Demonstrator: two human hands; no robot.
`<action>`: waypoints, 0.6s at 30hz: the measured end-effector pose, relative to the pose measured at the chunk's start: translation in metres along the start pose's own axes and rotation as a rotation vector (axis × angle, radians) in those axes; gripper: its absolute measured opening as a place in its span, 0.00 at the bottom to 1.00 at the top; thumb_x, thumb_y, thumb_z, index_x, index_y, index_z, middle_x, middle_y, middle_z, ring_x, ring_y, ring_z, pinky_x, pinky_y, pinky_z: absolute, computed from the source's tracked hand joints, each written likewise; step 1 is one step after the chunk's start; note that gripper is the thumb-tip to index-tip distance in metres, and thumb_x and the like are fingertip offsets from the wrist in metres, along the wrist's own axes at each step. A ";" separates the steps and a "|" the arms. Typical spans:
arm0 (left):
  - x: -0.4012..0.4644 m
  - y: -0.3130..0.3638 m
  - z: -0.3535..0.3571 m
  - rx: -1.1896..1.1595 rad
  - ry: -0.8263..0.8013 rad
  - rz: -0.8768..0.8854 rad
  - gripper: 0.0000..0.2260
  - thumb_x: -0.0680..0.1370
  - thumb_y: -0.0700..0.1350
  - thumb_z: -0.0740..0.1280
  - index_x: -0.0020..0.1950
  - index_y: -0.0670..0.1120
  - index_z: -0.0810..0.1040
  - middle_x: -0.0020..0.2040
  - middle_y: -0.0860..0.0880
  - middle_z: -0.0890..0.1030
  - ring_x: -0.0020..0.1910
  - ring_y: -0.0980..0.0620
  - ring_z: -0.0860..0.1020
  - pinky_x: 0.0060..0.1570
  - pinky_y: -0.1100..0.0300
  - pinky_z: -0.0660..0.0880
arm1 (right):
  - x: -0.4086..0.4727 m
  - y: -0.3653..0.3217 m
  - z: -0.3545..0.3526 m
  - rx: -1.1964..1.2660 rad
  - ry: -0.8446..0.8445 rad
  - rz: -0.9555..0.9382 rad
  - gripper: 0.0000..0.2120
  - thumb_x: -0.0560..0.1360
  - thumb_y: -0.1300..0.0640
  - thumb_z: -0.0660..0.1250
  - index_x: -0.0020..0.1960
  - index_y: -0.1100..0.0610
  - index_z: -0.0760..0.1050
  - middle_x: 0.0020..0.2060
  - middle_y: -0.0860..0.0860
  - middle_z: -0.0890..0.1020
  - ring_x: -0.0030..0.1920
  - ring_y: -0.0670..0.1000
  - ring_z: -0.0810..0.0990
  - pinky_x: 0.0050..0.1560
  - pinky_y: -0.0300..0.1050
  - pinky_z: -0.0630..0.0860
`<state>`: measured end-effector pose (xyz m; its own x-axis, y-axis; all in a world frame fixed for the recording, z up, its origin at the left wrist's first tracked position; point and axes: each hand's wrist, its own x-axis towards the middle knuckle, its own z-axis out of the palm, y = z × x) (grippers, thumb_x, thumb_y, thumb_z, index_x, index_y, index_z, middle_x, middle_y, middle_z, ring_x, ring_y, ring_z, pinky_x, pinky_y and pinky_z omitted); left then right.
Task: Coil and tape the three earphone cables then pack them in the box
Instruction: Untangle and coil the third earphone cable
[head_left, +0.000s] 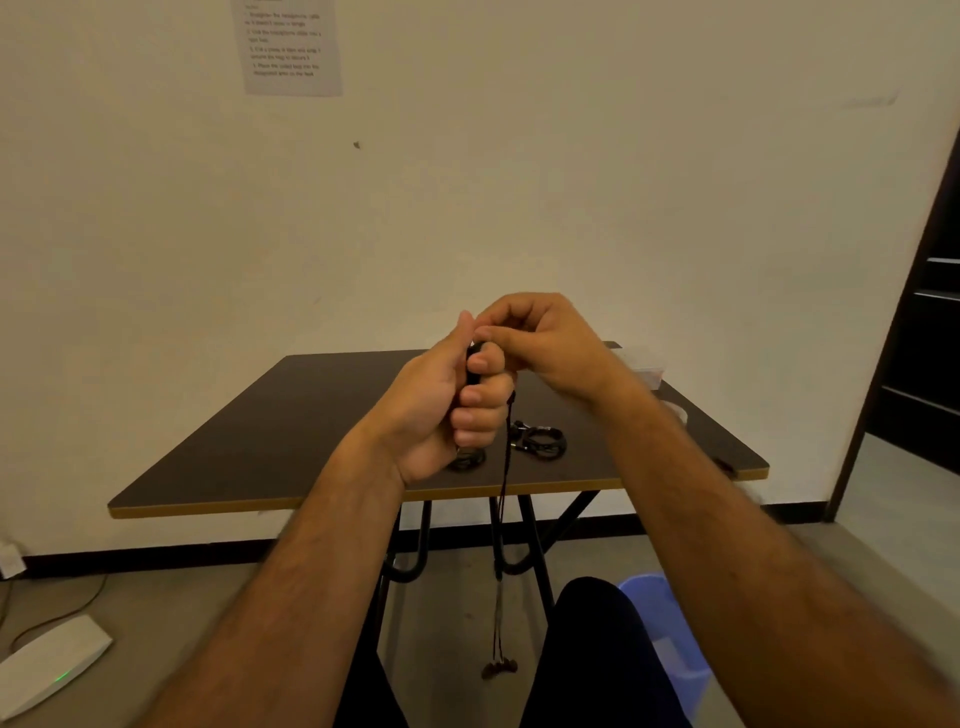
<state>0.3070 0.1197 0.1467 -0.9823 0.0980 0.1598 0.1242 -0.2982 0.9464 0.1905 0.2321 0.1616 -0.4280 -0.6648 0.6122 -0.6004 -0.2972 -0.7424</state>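
Observation:
My left hand (452, 395) is raised above the dark table (291, 426), fingers curled round a black coil of earphone cable (474, 366). My right hand (540, 343) pinches the cable at the top of that coil, by my left thumb. The loose end of the cable (503, 519) hangs down past the table's front edge, with the earbuds (500, 667) dangling near my knee. Another coiled earphone (540, 444) lies on the table to the right. A third coil (467, 460) peeks out under my left hand. The clear box (647, 369) stands at the table's far right.
A tape roll (675, 413) lies on the table behind my right forearm. A printed sheet (288, 47) hangs on the wall. On the floor are a white device (47, 665) at the left and a blue bin (665, 639) beside my leg. A dark doorway (919, 364) opens at the right.

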 end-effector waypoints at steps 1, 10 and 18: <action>0.001 0.001 0.002 0.007 0.003 0.014 0.23 0.83 0.61 0.49 0.36 0.49 0.66 0.27 0.53 0.62 0.22 0.58 0.59 0.21 0.66 0.56 | -0.003 0.006 0.002 0.053 0.023 0.024 0.05 0.75 0.61 0.68 0.44 0.55 0.83 0.40 0.62 0.81 0.41 0.61 0.75 0.44 0.57 0.72; 0.003 -0.002 0.008 0.100 0.098 0.126 0.15 0.85 0.49 0.48 0.42 0.47 0.67 0.31 0.50 0.66 0.28 0.53 0.67 0.29 0.61 0.67 | -0.042 0.039 0.039 0.304 0.045 0.182 0.07 0.77 0.62 0.65 0.41 0.57 0.74 0.28 0.47 0.77 0.29 0.45 0.77 0.34 0.42 0.79; 0.005 0.001 0.009 0.137 0.169 0.259 0.14 0.86 0.48 0.50 0.44 0.46 0.68 0.33 0.48 0.75 0.34 0.50 0.79 0.37 0.58 0.81 | -0.057 0.041 0.043 0.269 -0.042 0.300 0.12 0.84 0.57 0.56 0.49 0.59 0.76 0.36 0.54 0.81 0.33 0.52 0.80 0.27 0.43 0.76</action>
<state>0.3037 0.1284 0.1506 -0.9236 -0.1263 0.3620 0.3791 -0.1609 0.9112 0.2197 0.2280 0.0847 -0.5261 -0.7748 0.3506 -0.2525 -0.2514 -0.9344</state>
